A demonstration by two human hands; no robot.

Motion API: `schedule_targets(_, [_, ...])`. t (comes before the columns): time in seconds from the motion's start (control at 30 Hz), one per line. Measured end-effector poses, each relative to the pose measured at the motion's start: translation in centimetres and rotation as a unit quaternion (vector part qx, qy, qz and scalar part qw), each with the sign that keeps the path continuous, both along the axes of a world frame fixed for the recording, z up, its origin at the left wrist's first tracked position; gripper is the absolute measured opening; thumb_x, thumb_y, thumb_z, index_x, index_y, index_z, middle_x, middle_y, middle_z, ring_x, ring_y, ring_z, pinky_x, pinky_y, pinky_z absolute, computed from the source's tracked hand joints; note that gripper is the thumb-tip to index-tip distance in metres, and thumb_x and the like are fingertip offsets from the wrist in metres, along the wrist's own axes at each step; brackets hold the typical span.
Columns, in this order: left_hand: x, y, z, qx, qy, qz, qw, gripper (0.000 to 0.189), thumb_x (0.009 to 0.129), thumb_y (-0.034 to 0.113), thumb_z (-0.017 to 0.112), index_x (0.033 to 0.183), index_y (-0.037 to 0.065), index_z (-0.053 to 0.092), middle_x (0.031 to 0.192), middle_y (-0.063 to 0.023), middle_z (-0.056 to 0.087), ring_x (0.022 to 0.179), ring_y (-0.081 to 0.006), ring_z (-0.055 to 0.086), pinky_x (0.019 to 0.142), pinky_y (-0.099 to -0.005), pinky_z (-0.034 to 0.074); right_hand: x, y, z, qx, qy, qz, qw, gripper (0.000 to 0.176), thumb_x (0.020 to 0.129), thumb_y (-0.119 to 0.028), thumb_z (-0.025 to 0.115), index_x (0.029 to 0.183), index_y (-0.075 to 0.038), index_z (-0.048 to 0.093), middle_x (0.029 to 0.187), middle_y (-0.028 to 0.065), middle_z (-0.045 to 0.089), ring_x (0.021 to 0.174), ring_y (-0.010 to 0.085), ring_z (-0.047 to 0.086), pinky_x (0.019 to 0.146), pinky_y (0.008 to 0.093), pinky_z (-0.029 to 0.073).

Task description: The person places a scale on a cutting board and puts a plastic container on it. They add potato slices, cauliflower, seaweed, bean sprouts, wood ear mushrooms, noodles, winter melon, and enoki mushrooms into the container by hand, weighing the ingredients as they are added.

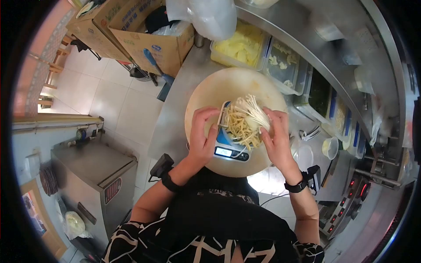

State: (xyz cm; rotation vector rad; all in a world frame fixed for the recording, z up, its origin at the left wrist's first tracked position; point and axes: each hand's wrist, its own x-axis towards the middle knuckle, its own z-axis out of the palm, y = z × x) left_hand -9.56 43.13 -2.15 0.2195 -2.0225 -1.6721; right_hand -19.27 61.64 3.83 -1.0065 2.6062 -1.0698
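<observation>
A blue and white digital scale (pixel 232 153) with a lit display sits on a round, pale cutting board (pixel 210 84). On it is a heap of yellowish strips (pixel 240 129), with a bunch of white enoki mushrooms (pixel 251 108) over its upper right. They appear to be in a small basket, mostly hidden, whose pale handle (pixel 220 119) sticks out to the left. My left hand (pixel 203 136) has its thumb and fingers closed at this handle. At the other side, my right hand (pixel 276 139) closes its thumb and fingers on the enoki's right end.
Beyond the board stand a tub of yellow food (pixel 239 46) and several more containers (pixel 280 65) along the steel counter. Cardboard boxes (pixel 151 48) and a blue-handled tool (pixel 153 61) are at upper left. A steel cabinet (pixel 94 162) stands left; a control panel (pixel 344 208) with red lights is lower right.
</observation>
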Motion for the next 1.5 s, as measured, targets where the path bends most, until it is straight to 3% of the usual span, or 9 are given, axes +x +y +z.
schedule_targets(0.13, [0.3, -0.1, -0.9, -0.008, -0.004, 0.013, 1.000, 0.029, 0.084, 0.005, 0.045, 0.113, 0.003, 0.047, 0.117, -0.0105, 0.048, 0.109, -0.0212, 0.044, 0.094, -0.0330, 0.033, 1.4, -0.5, -0.9, 0.006, 0.053, 0.000, 0.999, 0.045, 0.078, 0.004, 0.056, 0.122, -0.003, 0.049, 0.111, 0.0181, 0.043, 0.098, 0.0330, 0.043, 0.086, 0.0374, 0.036])
schedule_targets(0.47, [1.6, -1.0, 0.0, 0.004, 0.001, 0.063, 0.998, 0.029, 0.078, -0.004, 0.047, 0.107, 0.003, 0.050, 0.110, -0.0119, 0.051, 0.103, -0.0233, 0.048, 0.088, -0.0312, 0.036, 3.3, 0.1, -1.9, 0.014, 0.126, -0.009, 0.992, 0.044, 0.074, 0.000, 0.064, 0.117, -0.007, 0.057, 0.105, 0.0120, 0.050, 0.096, 0.0271, 0.045, 0.082, 0.0342, 0.037])
schedule_targets(0.53, [1.4, -0.6, 0.8, -0.095, 0.033, 0.045, 0.994, 0.029, 0.077, -0.004, 0.048, 0.103, 0.003, 0.054, 0.108, -0.0126, 0.053, 0.101, -0.0271, 0.050, 0.089, -0.0330, 0.038, 3.5, 0.0, -2.5, 0.003, 0.132, 0.004, 0.991, 0.043, 0.073, 0.001, 0.065, 0.115, -0.007, 0.058, 0.105, 0.0116, 0.051, 0.094, 0.0269, 0.046, 0.081, 0.0336, 0.038])
schedule_targets(0.73, [0.0, 1.7, 1.3, -0.238, 0.054, -0.125, 0.962, 0.026, 0.075, 0.001, 0.058, 0.100, 0.009, 0.060, 0.110, -0.0036, 0.057, 0.108, -0.0250, 0.051, 0.091, -0.0369, 0.039, 4.0, -0.1, -2.4, -0.059, 0.036, 0.011, 0.998, 0.035, 0.071, -0.002, 0.067, 0.106, -0.006, 0.061, 0.103, 0.0103, 0.053, 0.095, 0.0255, 0.049, 0.081, 0.0332, 0.040])
schedule_targets(0.9, [-1.0, 2.2, 0.8, -0.268, 0.027, -0.142, 0.952, 0.024, 0.076, 0.002, 0.058, 0.099, 0.008, 0.062, 0.107, -0.0063, 0.060, 0.103, -0.0268, 0.053, 0.090, -0.0380, 0.039, 2.1, 3.3, -2.3, -0.098, 0.059, -0.061, 0.992, 0.016, 0.078, -0.003, 0.062, 0.094, -0.004, 0.062, 0.095, 0.0087, 0.055, 0.091, 0.0227, 0.051, 0.079, 0.0307, 0.040])
schedule_targets(1.1, [-0.5, 0.8, 2.0, -0.261, 0.036, -0.148, 0.953, 0.036, 0.068, -0.002, 0.060, 0.103, 0.010, 0.059, 0.114, -0.0027, 0.056, 0.108, -0.0231, 0.051, 0.090, -0.0379, 0.040, 0.2, 5.2, -2.5, -0.132, -0.080, -0.181, 0.971, 0.004, 0.083, -0.003, 0.057, 0.086, -0.002, 0.060, 0.082, 0.0044, 0.055, 0.075, 0.0133, 0.051, 0.070, 0.0230, 0.041])
schedule_targets(1.33, [-2.5, 3.0, 3.9, -0.317, 0.001, -0.159, 0.935, 0.046, 0.074, 0.004, 0.057, 0.119, 0.011, 0.053, 0.124, -0.0095, 0.050, 0.114, -0.0270, 0.046, 0.093, -0.0399, 0.036, -1.1, 2.3, -1.3, -0.085, -0.108, -0.049, 0.989, 0.008, 0.076, 0.003, 0.059, 0.084, 0.000, 0.058, 0.079, 0.0065, 0.053, 0.071, 0.0163, 0.051, 0.067, 0.0255, 0.043])
schedule_targets(1.4, [-2.7, 3.2, 3.0, -0.342, -0.031, -0.156, 0.926, 0.045, 0.077, 0.010, 0.056, 0.122, 0.012, 0.050, 0.127, -0.0066, 0.047, 0.118, -0.0245, 0.043, 0.097, -0.0385, 0.034, -1.8, 1.5, -0.1, -0.010, -0.102, 0.035, 0.994, 0.012, 0.074, 0.003, 0.062, 0.084, 0.001, 0.057, 0.078, 0.0107, 0.054, 0.071, 0.0222, 0.053, 0.066, 0.0288, 0.045])
schedule_targets(1.5, [-2.4, 2.9, 2.4, -0.371, -0.064, -0.158, 0.913, 0.046, 0.081, 0.018, 0.055, 0.126, 0.013, 0.047, 0.130, -0.0040, 0.045, 0.122, -0.0219, 0.040, 0.101, -0.0375, 0.030, -2.4, 1.4, 1.2, -0.019, -0.106, 0.031, 0.994, 0.011, 0.075, 0.002, 0.062, 0.085, 0.001, 0.058, 0.079, 0.0106, 0.055, 0.070, 0.0220, 0.055, 0.064, 0.0281, 0.045])
